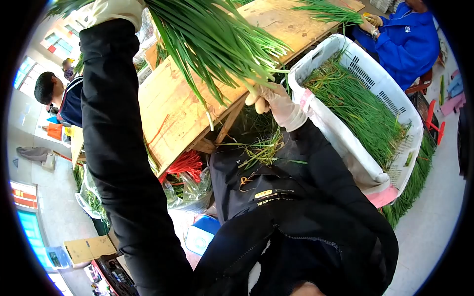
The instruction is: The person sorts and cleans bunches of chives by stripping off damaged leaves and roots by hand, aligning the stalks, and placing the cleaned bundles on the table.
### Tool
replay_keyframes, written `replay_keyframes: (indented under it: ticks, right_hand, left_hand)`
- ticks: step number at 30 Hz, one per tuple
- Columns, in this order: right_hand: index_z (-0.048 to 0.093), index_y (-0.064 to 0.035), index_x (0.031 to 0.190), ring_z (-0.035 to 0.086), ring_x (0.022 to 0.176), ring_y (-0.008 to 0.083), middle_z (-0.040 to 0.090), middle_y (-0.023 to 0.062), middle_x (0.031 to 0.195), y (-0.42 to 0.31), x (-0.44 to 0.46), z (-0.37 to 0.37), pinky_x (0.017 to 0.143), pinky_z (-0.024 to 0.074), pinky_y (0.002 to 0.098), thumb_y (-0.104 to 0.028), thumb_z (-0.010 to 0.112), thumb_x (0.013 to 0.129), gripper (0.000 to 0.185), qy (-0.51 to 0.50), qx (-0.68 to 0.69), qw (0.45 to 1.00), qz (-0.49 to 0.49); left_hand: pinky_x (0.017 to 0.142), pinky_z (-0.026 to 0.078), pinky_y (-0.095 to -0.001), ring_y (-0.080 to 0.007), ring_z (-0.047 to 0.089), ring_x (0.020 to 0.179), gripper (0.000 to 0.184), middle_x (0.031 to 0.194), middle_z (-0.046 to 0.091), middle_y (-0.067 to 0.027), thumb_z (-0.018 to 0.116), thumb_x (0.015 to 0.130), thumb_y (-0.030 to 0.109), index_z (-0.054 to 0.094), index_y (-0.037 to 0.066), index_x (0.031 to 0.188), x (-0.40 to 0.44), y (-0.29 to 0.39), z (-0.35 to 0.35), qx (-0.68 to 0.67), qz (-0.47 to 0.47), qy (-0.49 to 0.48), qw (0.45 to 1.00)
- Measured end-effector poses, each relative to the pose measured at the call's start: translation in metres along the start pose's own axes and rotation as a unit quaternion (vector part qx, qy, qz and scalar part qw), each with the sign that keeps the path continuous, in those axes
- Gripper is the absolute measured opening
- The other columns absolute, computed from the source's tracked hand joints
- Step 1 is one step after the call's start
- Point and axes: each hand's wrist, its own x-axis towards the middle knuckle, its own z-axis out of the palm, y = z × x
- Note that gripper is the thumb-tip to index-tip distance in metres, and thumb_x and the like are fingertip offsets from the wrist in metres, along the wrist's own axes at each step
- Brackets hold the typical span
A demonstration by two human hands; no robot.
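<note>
My left hand (112, 12), in a pale glove, is at the top left, partly cut off by the frame edge. It holds a large bunch of long green stalks (202, 37) whose pale ends point right, over the wooden table. Below those ends, my right hand (277, 104), in a thin whitish glove, has its fingers curled and pinched on a stalk at the bunch's lower edge. Loose green and yellowish trimmings (264, 150) lie on my dark apron (229, 172).
A white crate (417, 116) of green stalks stands at the right, beside the wooden table (170, 101). A person in blue (407, 44) holds stalks at the upper right. Another person (69, 101) is at the left. Red strings (187, 165) hang below the table edge.
</note>
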Motion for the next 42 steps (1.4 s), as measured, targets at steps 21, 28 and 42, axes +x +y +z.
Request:
replay_keyframes:
  ticks: [21,28,42]
  right_hand:
    - [0.054,-0.0021,0.075,0.053,0.058,0.0106,0.061,0.0087,0.073,0.061,-0.024,-0.028,0.055,0.0430,0.0248,-0.012,0.060,0.077,0.012,0.013,-0.075,0.996,0.049]
    - [0.054,-0.0066,0.105,0.058,0.082,0.0272,0.059,0.0112,0.083,0.075,-0.089,-0.077,0.073,0.0460,0.0351,-0.028,0.055,0.079,0.033,-0.163,-0.769,0.598,0.155]
    - [0.055,-0.0046,0.069,0.056,0.049,0.0214,0.056,0.0071,0.057,-0.014,0.034,0.065,0.046,0.0460,0.0314,-0.040,0.050,0.081,0.038,0.015,-0.740,0.646,-0.186]
  left_hand:
    - [0.046,0.044,-0.0321,-0.0197,0.048,0.049,0.010,0.056,0.049,-0.0079,0.051,0.082,0.010,0.051,0.001,0.076,0.010,-0.008,-0.008,-0.030,0.006,-0.030,0.999]
    - [0.046,0.043,-0.0327,-0.0206,0.048,0.048,0.011,0.056,0.048,-0.0083,0.051,0.081,0.010,0.051,0.001,0.075,0.003,0.006,-0.004,-0.022,0.039,-0.026,0.999]
    - [0.045,0.042,-0.0322,-0.0193,0.047,0.047,0.011,0.056,0.049,-0.0065,0.052,0.081,0.011,0.052,0.003,0.074,-0.011,-0.014,-0.003,-0.001,0.039,-0.009,0.999]
